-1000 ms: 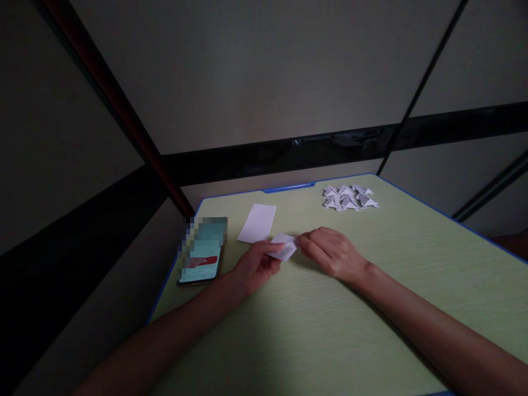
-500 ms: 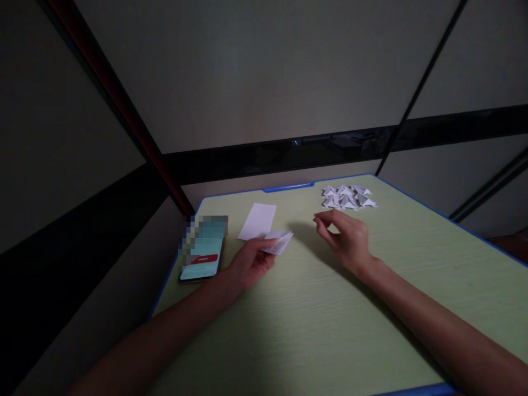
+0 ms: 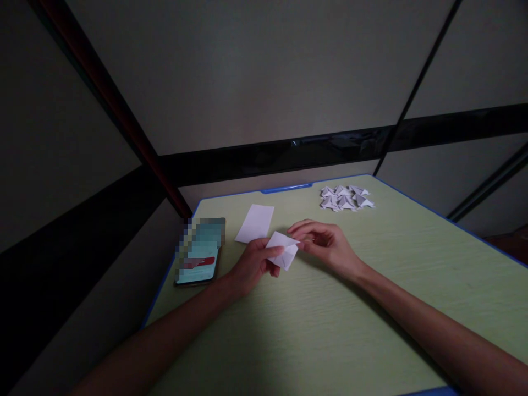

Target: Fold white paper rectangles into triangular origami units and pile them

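A small folded piece of white paper [image 3: 285, 242] is held above the table, creases showing on its face. My left hand [image 3: 256, 261] pinches its left side, thumb on top and fingers underneath. At the paper's right corner, the thumb and fingers of my right hand [image 3: 324, 242] close on the edge; the fingertips behind it are partly hidden. Just beyond my left hand lies a flat white sheet of paper [image 3: 256, 220], its near edge partly covered.
A phone [image 3: 201, 253] with a lit screen lies at the table's left edge. Several folded paper figures [image 3: 346, 202] sit in two rows at the back right. The pale green table [image 3: 313, 330] has a blue rim and stands against panelled doors [image 3: 268, 82].
My right hand has moved left to the folded paper and now touches its right corner. The paper in my left hand has turned to show more of its face.
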The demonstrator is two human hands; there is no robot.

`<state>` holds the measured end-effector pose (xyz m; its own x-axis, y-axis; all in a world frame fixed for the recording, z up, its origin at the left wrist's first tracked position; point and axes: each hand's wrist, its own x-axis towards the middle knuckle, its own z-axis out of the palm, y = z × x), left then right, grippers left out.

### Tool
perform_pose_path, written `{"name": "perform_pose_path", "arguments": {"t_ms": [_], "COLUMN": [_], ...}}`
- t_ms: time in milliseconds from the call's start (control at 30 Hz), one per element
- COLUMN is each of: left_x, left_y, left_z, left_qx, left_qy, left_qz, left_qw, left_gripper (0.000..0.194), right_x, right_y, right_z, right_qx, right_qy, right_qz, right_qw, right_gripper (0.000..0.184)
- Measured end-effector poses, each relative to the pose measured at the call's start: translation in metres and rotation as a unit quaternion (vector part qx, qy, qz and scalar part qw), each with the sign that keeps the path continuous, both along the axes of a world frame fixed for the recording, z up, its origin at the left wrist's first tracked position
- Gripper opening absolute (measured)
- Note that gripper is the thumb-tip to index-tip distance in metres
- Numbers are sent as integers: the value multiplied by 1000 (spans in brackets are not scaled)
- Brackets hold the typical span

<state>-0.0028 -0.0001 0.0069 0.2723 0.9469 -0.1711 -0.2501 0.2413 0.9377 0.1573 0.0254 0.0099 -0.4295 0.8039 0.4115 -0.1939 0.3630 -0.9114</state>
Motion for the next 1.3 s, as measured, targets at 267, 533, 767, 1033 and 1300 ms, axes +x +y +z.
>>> {"name": "perform_pose_path", "arguments": {"t_ms": [267, 533, 767, 1033, 1300], "left_x": [-14, -10, -6, -3, -3], "left_y": [7, 5, 4, 2, 2], "left_z": [-3, -3, -3, 1, 1], "left_qx": [-12, 54, 139, 160, 130], "left_qy": [96, 150, 230, 248, 260], "left_qz": [-116, -69, 17, 46, 18], "left_qw": [989, 985, 963, 954, 957], "left_gripper": [19, 19, 27, 23, 15], "right_x": [8, 8, 0, -8, -9], "right_y": [0, 0, -3, -2, -3], "right_z": [4, 4, 1, -6, -8], "right_qx": [101, 142, 99, -50, -60], "right_qy": [-128, -162, -160, -105, -80], "right_qz": [36, 23, -16, -13, -26], "right_qw": [986, 976, 982, 993, 995], "right_gripper": [13, 9, 12, 20, 17]}}
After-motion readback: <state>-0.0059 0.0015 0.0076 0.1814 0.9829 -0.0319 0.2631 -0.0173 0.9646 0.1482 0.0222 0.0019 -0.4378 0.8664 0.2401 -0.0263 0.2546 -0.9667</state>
